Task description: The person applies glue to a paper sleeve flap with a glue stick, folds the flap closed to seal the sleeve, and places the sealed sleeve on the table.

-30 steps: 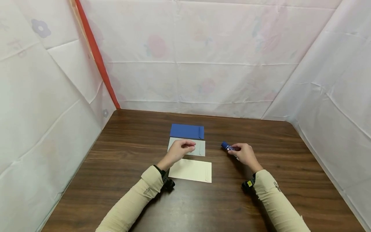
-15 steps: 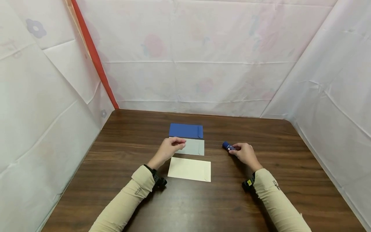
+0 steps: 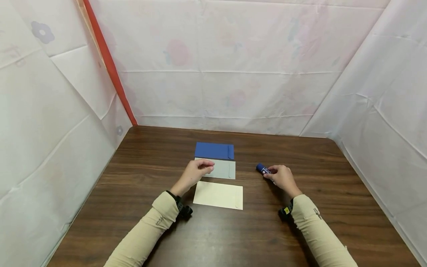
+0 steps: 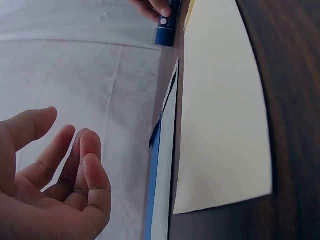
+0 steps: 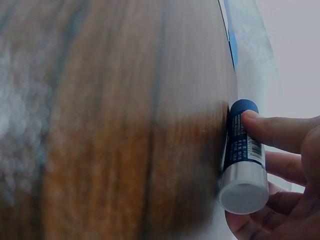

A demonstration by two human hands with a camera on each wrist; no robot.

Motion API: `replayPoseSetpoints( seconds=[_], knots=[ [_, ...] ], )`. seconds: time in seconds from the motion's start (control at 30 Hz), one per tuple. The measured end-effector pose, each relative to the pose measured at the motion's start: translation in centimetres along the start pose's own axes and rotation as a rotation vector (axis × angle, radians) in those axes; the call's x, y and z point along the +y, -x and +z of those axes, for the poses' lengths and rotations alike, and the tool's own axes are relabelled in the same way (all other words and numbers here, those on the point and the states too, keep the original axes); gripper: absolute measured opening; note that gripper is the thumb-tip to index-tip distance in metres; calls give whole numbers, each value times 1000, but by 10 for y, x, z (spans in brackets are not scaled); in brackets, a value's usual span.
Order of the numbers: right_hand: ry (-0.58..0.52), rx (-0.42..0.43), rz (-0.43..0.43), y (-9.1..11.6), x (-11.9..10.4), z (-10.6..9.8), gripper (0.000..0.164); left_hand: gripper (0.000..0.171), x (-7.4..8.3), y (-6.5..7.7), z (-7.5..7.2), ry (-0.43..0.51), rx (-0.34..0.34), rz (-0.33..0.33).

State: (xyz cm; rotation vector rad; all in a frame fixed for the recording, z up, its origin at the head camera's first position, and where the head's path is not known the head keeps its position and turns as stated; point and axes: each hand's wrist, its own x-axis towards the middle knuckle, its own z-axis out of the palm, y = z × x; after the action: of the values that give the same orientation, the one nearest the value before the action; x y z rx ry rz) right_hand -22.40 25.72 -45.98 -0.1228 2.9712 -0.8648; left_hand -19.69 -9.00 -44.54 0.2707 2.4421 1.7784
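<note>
On the wooden table my right hand (image 3: pixel 281 177) pinches a blue glue stick (image 3: pixel 261 168) between thumb and fingers. In the right wrist view the glue stick (image 5: pixel 245 145) lies on its side along the tabletop, its white base facing the camera. My left hand (image 3: pixel 192 173) holds nothing; its loosely bent fingers (image 4: pixel 90 165) hover over the left end of a grey-green envelope (image 3: pixel 223 170). Beyond that lies a blue envelope (image 3: pixel 213 150), and nearer to me a cream envelope (image 3: pixel 218 195). All three lie flat, their flaps at the right.
The dark wooden table (image 3: pixel 213 237) reaches back to a white patterned sheet (image 3: pixel 213 92), which also hangs along both sides. A red strip (image 3: pixel 110 63) runs down the back left corner.
My left hand has drawn back to the left, uncovering more of the grey-green envelope and the cream envelope's corner. The right hand keeps the glue stick in nearly the same spot.
</note>
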Motion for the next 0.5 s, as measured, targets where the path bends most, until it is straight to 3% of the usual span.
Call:
replayPoseSetpoints(
  seconds=[0.27,0.5],
  knots=[
    [-23,-18,25,-1,1,-1,40,28,0,-1,0,-1,-6,-26],
    [-21,7,-5,0,2,-5,38,28,1,-1,1,7,-13,-28]
  ],
)
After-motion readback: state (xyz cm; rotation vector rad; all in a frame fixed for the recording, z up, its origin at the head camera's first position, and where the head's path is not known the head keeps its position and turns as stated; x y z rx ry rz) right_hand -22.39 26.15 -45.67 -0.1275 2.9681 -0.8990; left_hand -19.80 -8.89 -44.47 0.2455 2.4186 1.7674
